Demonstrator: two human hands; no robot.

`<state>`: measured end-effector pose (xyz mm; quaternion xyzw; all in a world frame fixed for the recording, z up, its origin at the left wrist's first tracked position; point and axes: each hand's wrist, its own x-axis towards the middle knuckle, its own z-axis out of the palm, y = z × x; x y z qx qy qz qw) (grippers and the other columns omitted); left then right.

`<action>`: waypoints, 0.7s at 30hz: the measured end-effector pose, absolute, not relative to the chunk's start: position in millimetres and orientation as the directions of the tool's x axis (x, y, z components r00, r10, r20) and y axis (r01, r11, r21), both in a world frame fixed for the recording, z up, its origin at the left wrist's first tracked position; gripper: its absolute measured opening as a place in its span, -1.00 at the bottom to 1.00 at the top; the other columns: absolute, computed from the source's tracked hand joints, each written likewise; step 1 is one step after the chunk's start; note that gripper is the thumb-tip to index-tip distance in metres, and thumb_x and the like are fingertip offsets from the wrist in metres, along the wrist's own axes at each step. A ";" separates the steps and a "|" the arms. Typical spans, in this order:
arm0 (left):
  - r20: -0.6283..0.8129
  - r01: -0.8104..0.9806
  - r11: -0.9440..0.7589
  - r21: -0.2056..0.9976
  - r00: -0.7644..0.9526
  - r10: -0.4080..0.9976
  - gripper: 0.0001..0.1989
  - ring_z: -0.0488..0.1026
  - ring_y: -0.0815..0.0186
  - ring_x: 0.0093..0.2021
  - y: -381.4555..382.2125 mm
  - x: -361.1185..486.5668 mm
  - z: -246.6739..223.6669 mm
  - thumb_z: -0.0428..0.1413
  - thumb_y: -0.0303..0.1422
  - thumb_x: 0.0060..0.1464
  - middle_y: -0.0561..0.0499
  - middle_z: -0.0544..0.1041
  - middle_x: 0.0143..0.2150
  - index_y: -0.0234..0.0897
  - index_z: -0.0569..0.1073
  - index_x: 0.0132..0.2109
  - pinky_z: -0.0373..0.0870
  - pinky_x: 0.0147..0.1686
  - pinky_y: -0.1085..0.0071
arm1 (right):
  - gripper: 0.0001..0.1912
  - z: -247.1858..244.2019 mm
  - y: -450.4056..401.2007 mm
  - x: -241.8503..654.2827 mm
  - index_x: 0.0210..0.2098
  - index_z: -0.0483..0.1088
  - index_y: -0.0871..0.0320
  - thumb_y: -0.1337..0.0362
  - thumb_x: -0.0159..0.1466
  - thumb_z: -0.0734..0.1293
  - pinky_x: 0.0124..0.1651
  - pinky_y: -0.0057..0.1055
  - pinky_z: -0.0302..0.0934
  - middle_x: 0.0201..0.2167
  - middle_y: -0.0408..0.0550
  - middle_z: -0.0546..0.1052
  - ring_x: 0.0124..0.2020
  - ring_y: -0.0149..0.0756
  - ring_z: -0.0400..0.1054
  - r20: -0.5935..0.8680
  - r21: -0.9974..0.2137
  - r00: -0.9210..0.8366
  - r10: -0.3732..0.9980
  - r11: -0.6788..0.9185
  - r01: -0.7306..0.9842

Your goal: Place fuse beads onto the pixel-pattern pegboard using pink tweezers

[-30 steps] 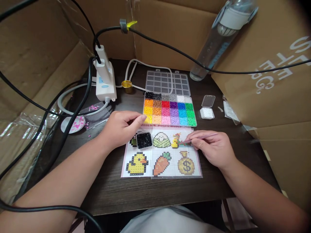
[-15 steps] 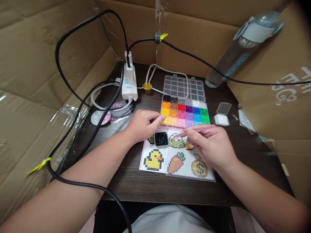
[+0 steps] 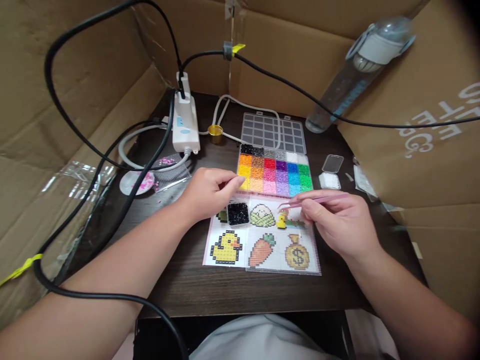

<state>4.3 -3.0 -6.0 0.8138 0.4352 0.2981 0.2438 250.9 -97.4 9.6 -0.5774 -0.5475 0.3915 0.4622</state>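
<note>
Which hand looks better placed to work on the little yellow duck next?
Probably the right hand: it holds the pink tweezers, whose tips appear close to the little yellow duck. The left hand is farther away, beside the black beads.

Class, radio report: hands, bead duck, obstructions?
Right hand holding pink tweezers, tips near yellow bead duck. Left hand by black-bead box. Black cable crosses view of left forearm.

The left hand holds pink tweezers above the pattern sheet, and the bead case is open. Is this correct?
Not quite: in the head view, the right hand holds the pink tweezers above the pattern sheet. The bead case is indeed open.
</note>
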 end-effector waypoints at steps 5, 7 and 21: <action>0.230 0.597 -0.473 0.648 0.439 0.868 -0.66 0.31 0.41 -0.53 -2.9 5.2 -2.1 0.04 -0.19 0.16 0.04 0.46 -0.58 -0.31 0.55 -0.42 0.13 -0.52 0.45 | -0.90 -6.1 -119.1 283.9 -0.32 0.60 0.05 0.32 0.22 0.40 -0.42 -0.45 0.34 -0.31 -0.09 0.62 -0.42 -0.35 0.46 0.111 -0.941 0.037 0.993 0.093 0.324; 0.217 0.608 -0.465 0.644 0.437 0.873 -0.66 0.32 0.40 -0.53 -2.9 5.7 -0.5 0.05 -0.18 0.15 0.04 0.45 -0.58 -0.29 0.55 -0.41 0.14 -0.51 0.44 | -0.89 -13.4 -122.7 287.5 -0.33 0.60 0.05 0.32 0.23 0.39 -0.38 -0.43 0.37 -0.32 -0.09 0.62 -0.37 -0.32 0.48 0.091 -0.947 0.028 0.995 0.078 0.310; 0.199 0.646 -0.452 0.615 0.427 0.882 -0.64 0.36 0.39 -0.51 -1.0 5.3 -1.7 0.03 -0.15 0.18 0.03 0.51 -0.52 -0.26 0.55 -0.42 0.19 -0.49 0.44 | -0.89 -12.2 -117.5 279.8 -0.38 0.59 0.13 0.28 0.21 0.39 -0.28 -0.42 0.44 -0.35 -0.03 0.64 -0.31 -0.27 0.53 0.087 -0.928 0.024 0.996 0.073 0.366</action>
